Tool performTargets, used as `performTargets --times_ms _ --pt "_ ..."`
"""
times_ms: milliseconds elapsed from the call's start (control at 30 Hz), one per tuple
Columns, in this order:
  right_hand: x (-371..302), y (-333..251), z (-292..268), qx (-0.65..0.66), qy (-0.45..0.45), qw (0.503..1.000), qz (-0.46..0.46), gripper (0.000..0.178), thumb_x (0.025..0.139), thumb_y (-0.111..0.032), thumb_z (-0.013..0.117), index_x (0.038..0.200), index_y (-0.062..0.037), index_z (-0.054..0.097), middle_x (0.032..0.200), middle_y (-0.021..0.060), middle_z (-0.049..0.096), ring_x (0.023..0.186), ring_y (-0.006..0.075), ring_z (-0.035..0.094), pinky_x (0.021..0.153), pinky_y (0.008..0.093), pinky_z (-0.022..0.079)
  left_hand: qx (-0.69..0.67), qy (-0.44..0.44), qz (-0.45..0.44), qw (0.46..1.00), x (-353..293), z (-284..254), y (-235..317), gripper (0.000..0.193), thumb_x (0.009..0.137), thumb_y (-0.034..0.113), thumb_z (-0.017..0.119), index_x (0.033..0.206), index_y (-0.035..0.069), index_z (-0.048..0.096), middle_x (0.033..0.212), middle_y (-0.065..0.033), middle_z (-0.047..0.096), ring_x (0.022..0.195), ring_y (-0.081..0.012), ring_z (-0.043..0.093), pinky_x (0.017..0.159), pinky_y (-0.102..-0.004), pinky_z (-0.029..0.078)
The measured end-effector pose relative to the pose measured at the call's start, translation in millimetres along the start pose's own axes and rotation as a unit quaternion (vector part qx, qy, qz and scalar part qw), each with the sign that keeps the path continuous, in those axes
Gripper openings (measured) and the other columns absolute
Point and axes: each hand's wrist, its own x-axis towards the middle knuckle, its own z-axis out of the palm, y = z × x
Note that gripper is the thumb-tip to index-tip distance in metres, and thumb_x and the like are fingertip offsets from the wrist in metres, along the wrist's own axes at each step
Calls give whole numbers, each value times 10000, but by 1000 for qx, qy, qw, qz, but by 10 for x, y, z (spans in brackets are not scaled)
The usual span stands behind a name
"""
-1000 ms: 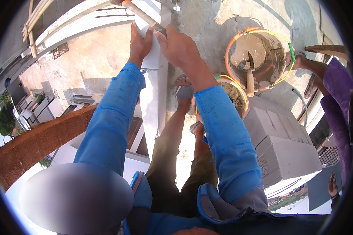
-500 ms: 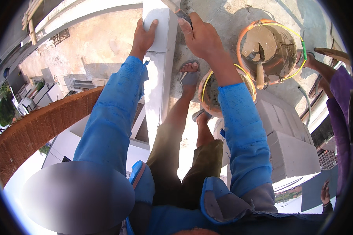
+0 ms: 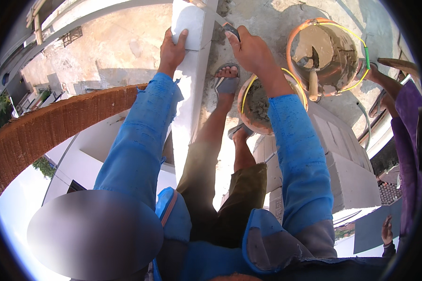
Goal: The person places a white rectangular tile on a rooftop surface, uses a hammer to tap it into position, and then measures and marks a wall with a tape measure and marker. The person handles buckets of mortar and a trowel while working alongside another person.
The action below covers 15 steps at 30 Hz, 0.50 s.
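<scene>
A white block (image 3: pixel 188 28) lies on top of a white block wall (image 3: pixel 187 89) at the top middle. My left hand (image 3: pixel 172 50) grips its left edge, thumb on the upper face. In my right hand (image 3: pixel 255 51) is the dark handle of a hand saw (image 3: pixel 212 15), my fingers closed round it. Its long blade slants up and left across the block's right side; the blade's far end is cut off by the picture's rim.
Right of my legs stands a small bucket of mortar (image 3: pixel 255 105). Beyond it, a larger orange-rimmed bucket (image 3: pixel 344 58) holds wet mix and a wooden-handled trowel (image 3: pixel 312 84). Stacked grey blocks (image 3: pixel 344 159) stand nearby. Another person's purple sleeve (image 3: pixel 410 126) shows at right; a brown curved beam (image 3: pixel 65 119) crosses at left.
My right hand has drawn the saw back a little, down and to the right. My left hand stays on the block, and the whole view has shifted slightly.
</scene>
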Motion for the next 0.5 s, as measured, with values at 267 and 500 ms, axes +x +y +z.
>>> performTargets --times_ms 267,500 --pt "-214 -46 -9 -1 -44 999 23 469 1109 -493 509 1070 -28 556 735 246 694 741 483 706 681 583 550 4 19 9 1000 6 48 -19 677 1017 542 669 1472 53 558 1295 -232 727 1195 -362 709 1037 -435 536" --pt "-252 33 111 -13 -17 1000 -17 472 1115 -494 493 1048 -29 537 717 263 676 722 504 682 662 602 526 0 15 -2 1000 8 28 -61 674 1020 533 661 1489 62 548 1309 -243 717 1206 -382 699 1049 -441 529"
